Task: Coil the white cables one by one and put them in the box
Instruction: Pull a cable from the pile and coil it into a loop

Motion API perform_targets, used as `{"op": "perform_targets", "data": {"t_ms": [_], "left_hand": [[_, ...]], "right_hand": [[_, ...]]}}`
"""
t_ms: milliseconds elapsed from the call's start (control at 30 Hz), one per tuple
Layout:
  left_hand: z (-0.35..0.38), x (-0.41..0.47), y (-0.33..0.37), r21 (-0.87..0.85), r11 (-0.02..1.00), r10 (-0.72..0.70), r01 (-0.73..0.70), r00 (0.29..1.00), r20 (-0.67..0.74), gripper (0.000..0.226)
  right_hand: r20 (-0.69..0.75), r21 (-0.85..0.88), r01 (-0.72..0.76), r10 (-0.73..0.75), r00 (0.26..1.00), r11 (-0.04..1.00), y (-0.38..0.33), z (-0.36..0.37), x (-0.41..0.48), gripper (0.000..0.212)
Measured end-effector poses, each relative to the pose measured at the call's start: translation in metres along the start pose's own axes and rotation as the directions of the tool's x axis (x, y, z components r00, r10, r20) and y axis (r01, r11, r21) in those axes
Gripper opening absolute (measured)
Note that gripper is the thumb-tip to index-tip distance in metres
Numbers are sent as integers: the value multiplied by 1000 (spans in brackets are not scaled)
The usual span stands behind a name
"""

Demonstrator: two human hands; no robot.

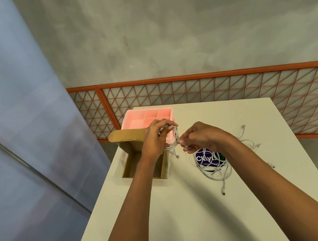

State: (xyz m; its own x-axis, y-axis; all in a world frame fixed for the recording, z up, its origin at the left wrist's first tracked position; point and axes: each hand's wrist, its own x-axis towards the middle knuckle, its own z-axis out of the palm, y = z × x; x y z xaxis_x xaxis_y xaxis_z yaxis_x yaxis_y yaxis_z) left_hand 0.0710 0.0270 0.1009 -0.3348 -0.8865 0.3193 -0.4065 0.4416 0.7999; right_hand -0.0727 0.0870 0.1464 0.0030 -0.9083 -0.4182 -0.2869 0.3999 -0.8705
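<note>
Currently both hands work one white cable (175,138): left hand (154,139) grips the coiled loops, right hand (200,139) pinches the strand just beside them, and a plug end dangles below. The coil hangs roughly upright over the far right corner of the open cardboard box (132,165). The left hand is nearer, so probably a short drop down-left. Loose cables (217,166) lie tangled on the desk (188,209) under the right wrist.
</note>
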Motion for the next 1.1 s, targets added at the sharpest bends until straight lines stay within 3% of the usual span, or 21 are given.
{"op": "perform_targets", "data": {"t_ms": [67, 267, 467, 667, 800, 1000, 1100], "left_hand": [[1, -2, -3, 3, 1000, 5, -5, 1000, 6, 14], [-18, -6, -10, -327, 942, -51, 80, 994, 96, 13], [-18, -7, -7, -332, 937, -67, 106, 989, 128, 14], [-8, -5, 5, -216, 975, -42, 53, 997, 57, 14], [-5, -4, 17, -147, 989, -15, 17, 1000, 16, 14], [2, -6, 23, -201, 980, -10, 9, 1000, -4, 13], [8, -8, 19, -200, 980, -12, 10, 1000, -11, 14]], "right_hand": [[7, -108, 31, -30, 1000, 994, 0, 0, -2, 17], [58, -177, 231, -224, 973, 957, 5, -9, -11, 10], [89, -199, 253, -240, 967, 947, 21, -19, -13, 10], [-98, -83, 204, -212, 972, 975, 39, -14, -4, 11], [-209, -82, 194, -207, 956, 978, 39, -2, -5, 37], [-317, 80, 155, -123, 940, 985, 43, 13, 12, 21], [-333, 250, 140, -50, 942, 958, 43, 21, 19, 14]]}}
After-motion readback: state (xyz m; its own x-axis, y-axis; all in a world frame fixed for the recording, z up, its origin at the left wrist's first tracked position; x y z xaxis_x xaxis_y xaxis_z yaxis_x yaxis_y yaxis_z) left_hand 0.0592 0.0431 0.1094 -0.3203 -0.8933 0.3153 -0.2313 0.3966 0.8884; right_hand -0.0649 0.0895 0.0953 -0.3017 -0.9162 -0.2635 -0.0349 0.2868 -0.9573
